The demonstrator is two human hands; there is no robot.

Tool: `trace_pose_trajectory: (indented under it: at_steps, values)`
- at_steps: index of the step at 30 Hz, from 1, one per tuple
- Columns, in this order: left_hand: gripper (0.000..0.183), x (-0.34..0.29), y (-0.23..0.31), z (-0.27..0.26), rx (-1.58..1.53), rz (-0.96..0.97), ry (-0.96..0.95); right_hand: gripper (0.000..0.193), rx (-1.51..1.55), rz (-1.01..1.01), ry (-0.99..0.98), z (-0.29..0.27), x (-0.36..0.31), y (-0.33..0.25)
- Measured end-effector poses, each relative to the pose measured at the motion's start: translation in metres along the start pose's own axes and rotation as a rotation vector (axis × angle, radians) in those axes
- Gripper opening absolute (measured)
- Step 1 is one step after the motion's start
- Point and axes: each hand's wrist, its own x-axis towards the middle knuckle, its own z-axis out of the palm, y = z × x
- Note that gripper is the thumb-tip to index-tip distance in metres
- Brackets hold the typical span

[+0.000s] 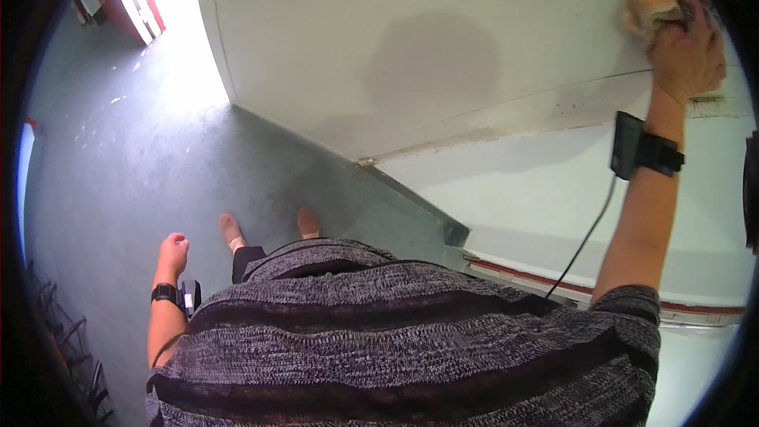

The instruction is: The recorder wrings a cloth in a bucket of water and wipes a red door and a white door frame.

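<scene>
At the upper right, my right hand (686, 59) is stretched out against the pale wall (316, 39), closed on a crumpled cloth (652, 9). The cloth looks whitish with orange-brown patches and lies against the wall surface; part of it is hidden behind the fingers. Down at my left side hangs my left hand (174, 251), away from the wall, its fingers curled in and nothing visible in them.
Thin cracks and dark marks run along a ledge-like seam (490, 136) in the wall. A bright doorway (178, 24) opens at the upper left. Dark metal frames (71, 332) stand at the lower left. My shoes (308, 223) are on the grey-green floor (142, 158).
</scene>
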Motion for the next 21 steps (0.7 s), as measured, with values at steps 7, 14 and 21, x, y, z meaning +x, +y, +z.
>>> trace_pose_trajectory:
  at_steps: [7,14,21]
  values:
    - [0.032,-0.036,0.071,-0.029,0.144,0.075,0.020,0.023,0.486,-0.051,-0.383,-0.072,-0.148,-0.183]
    - [0.043,-0.042,0.137,-0.057,0.051,0.152,0.053,0.034,1.208,0.048,-0.754,-0.131,-0.170,-0.287]
    - [0.058,-0.071,0.294,-0.035,-0.821,0.244,-0.667,0.063,1.854,0.518,-0.770,-0.199,-0.015,-0.355]
